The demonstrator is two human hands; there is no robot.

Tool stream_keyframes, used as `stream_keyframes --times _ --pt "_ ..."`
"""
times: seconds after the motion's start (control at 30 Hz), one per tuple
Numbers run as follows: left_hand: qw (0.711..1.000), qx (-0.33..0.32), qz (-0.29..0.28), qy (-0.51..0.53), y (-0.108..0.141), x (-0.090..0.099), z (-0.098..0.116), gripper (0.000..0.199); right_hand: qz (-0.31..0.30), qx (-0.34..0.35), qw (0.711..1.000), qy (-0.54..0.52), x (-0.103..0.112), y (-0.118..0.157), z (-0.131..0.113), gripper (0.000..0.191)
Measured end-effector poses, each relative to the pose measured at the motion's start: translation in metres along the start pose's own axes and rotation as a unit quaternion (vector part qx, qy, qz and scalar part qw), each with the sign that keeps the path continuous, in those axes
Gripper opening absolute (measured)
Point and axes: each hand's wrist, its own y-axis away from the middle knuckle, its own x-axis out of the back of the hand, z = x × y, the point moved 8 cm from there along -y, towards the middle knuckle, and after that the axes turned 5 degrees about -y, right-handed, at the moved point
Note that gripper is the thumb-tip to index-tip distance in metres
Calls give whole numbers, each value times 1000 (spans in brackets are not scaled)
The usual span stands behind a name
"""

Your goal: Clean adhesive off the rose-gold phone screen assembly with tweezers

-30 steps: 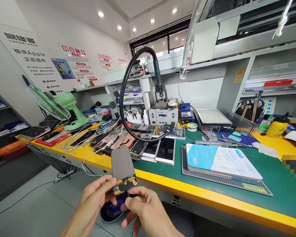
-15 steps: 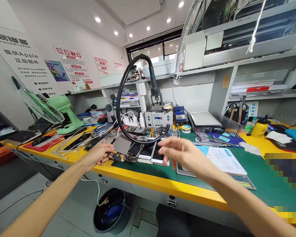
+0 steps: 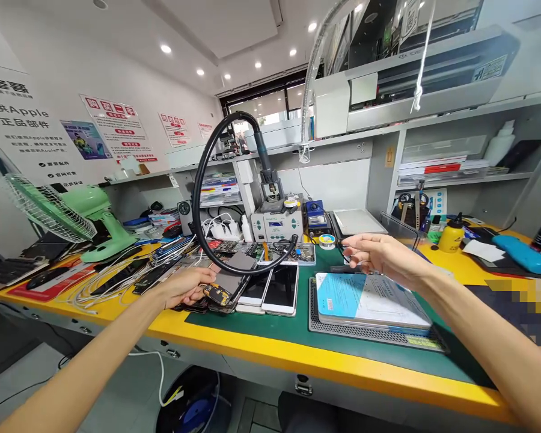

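My left hand (image 3: 190, 287) pinches a small dark circuit board with yellow-orange parts (image 3: 217, 294) over the phones at the mat's left edge. My right hand (image 3: 368, 251) hangs above the back of a stack of booklets (image 3: 369, 300), its thumb and fingers drawn together; what lies between them, if anything, is too small to make out. The booklets rest on a grey perforated tray (image 3: 342, 329). Between the hands, a white-framed phone (image 3: 281, 290) lies flat on the green mat (image 3: 270, 329).
A black hose (image 3: 197, 198) loops above the phones from the grey soldering station (image 3: 277, 225). Cables (image 3: 94, 285) and a green fan (image 3: 101, 222) occupy the left. A solder spool (image 3: 327, 241) stands behind the mat, and a yellow bottle (image 3: 451, 234) is at the right.
My right hand has moved right, from near the white-framed phones to above the booklets, and its fingers have come together. My left hand still holds the board. The view has shifted right.
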Motion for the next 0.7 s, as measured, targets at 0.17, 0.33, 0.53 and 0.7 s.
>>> stream_keyframes --times 0.17,0.33,0.53,0.7 --pt "998 -2 3 -63 3 -4 7 39 19 -14 999 -31 13 0 3 40" --pt "987 -18 4 -157 16 -8 23 36 11 -8 1000 -28 11 6 0 41" --pt "962 -42 9 -271 31 -21 40 34 2 0 1000 -11 9 9 1 37" --pt "939 -89 44 -328 38 -27 55 33 7 3 1000 -3 13 8 5 36"
